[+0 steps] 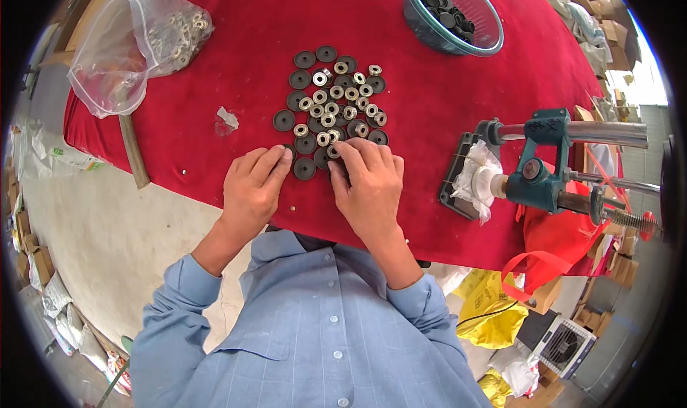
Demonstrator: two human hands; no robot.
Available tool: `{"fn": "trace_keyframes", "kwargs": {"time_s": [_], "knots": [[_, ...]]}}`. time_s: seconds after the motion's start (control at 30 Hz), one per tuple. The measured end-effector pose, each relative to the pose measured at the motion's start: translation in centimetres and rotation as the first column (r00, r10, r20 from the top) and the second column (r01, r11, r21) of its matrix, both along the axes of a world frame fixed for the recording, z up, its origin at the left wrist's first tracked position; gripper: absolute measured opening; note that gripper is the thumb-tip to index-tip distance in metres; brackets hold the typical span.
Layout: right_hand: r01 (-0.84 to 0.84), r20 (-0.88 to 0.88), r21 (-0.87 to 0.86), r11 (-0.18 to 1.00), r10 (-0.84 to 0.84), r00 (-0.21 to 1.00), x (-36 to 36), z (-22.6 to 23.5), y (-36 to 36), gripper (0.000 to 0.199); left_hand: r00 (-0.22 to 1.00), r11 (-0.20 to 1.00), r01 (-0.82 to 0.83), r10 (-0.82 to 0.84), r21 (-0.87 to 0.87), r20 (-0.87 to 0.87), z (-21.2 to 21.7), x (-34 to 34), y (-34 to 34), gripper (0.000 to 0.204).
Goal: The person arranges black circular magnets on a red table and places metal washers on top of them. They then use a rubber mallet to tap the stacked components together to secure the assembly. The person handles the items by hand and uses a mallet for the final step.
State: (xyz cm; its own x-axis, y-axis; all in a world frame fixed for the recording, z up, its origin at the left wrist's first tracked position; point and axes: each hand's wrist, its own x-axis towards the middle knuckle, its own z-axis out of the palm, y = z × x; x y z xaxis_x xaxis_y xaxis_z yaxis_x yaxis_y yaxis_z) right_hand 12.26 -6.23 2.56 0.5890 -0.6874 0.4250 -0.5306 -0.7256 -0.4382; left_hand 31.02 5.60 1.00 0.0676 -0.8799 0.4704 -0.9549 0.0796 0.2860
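Metal rings (349, 112) lie among black discs (299, 79) on the red cloth (236, 43), just beyond our fingertips. Nearest us, our left hand (250, 182) has its fingers bunched together at the group's near left edge; our right hand (372, 186) curls thumb and forefinger about a ring at the near edge, though we cannot tell whether they pinch it. We judge the step in hand to be setting a ring on a disc; the next move calls for light, careful centring. Each ring looks silvery, round and open-centred. Far right, a bowl (428, 34) holds black pieces.
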Motion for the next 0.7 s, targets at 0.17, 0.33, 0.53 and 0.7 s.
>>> {"fn": "trace_keyframes", "kwargs": {"time_s": [0.17, 0.33, 0.53, 0.7], "knots": [[-0.019, -0.006, -0.018, 1.000, 0.019, 1.000, 0.6, -0.8, -0.3, 0.025, 0.995, 0.999, 0.026, -0.029, 0.035, 0.093, 0.1, 0.4, 0.5, 0.042], [0.005, 0.134, 0.013, 1.000, -0.007, 0.991, 0.0, -0.5, -0.4, 0.026, 0.998, 1.000, 0.019, -0.020, -0.008, -0.054, -0.4, 0.6, 0.4, 0.043], [-0.026, 0.070, -0.015, 1.000, 0.027, 0.997, -2.1, -0.4, 1.4, 0.025, 0.952, 0.996, -0.079, 0.062, -0.046, -0.298, 0.4, 0.3, -0.7, 0.036], [-0.052, -0.021, -0.101, 0.993, 0.051, 0.998, -2.4, -1.1, 1.8, 0.025, 0.968, 0.997, -0.053, 0.038, -0.053, -0.247, 1.2, 0.5, -3.4, 0.034]]}}
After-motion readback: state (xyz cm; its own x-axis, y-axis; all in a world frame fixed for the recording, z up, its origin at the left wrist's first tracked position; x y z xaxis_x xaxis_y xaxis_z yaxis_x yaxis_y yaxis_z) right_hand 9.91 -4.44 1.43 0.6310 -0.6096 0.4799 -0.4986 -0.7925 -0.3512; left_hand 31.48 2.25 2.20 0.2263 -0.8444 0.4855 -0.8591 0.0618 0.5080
